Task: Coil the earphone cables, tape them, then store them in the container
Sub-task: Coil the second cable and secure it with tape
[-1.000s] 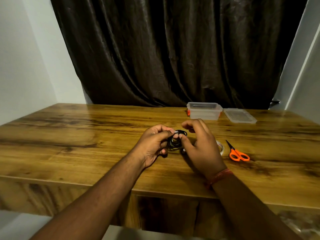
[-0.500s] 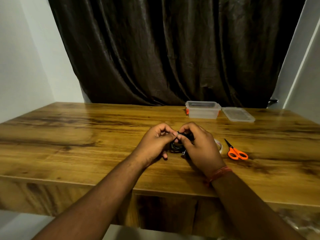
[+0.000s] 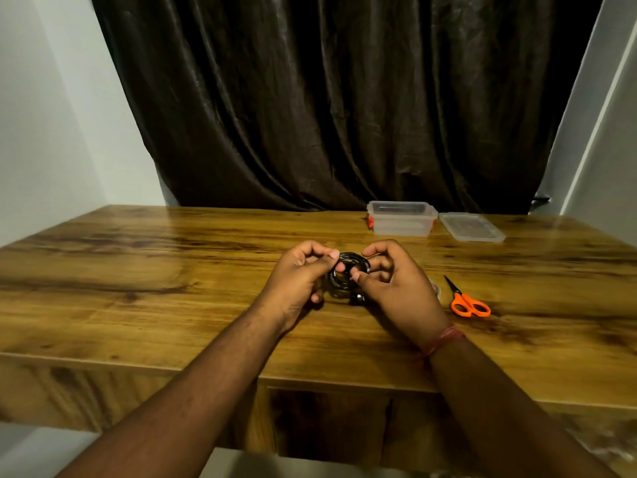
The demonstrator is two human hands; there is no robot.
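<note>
Wooden table (image 3: 172, 270), dark curtain (image 3: 327, 98) behind, pale walls. Coiled earphone cable (image 3: 348, 276) — pinched between left hand (image 3: 296, 281) and right hand (image 3: 396, 284), above tabletop. Open container (image 3: 401, 219), lid (image 3: 470, 227), orange scissors (image 3: 467, 301) — at right.

Dim warm light; glare on table (image 3: 144, 270); wide-angle edge bending; lower corners blurred.

Black cable (image 3: 348, 270) – orange scissors (image 3: 468, 303)
</note>
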